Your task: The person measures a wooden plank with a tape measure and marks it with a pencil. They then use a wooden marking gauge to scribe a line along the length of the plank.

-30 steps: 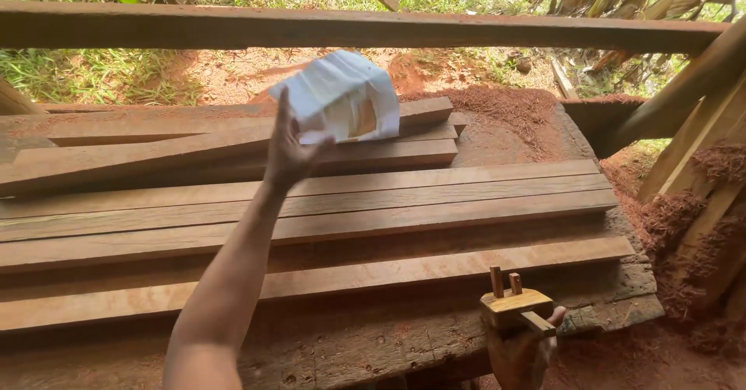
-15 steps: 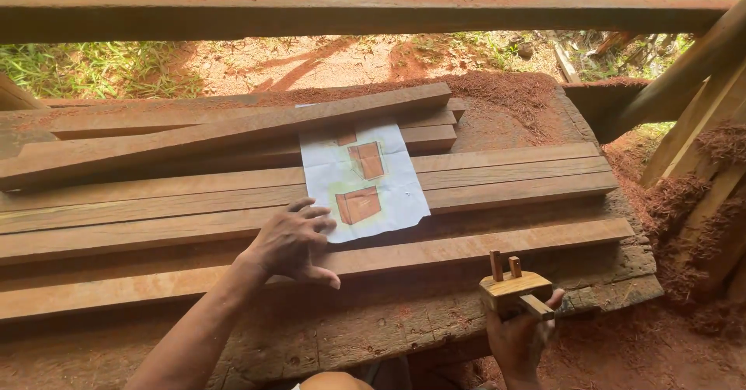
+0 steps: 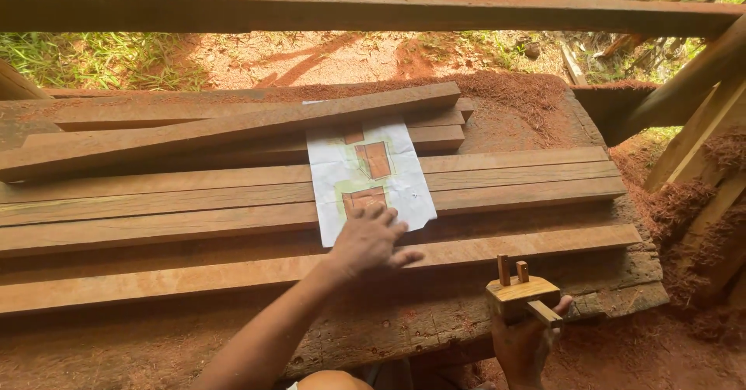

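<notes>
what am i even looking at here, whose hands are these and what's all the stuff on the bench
This is one picture from a camera worn on a person's head, looking down at their own two bare hands. There is no machine. In front of them is a rough workbench outdoors, dusted with red sawdust, with several long wooden planks lying across it. On the planks lies a sheet of paper with coloured drawings of brown box shapes. The left hand rests flat on the paper's lower edge. The right hand, low at the bench's near edge, holds a small wooden tool, a block with pegs and a bar through it.
</notes>
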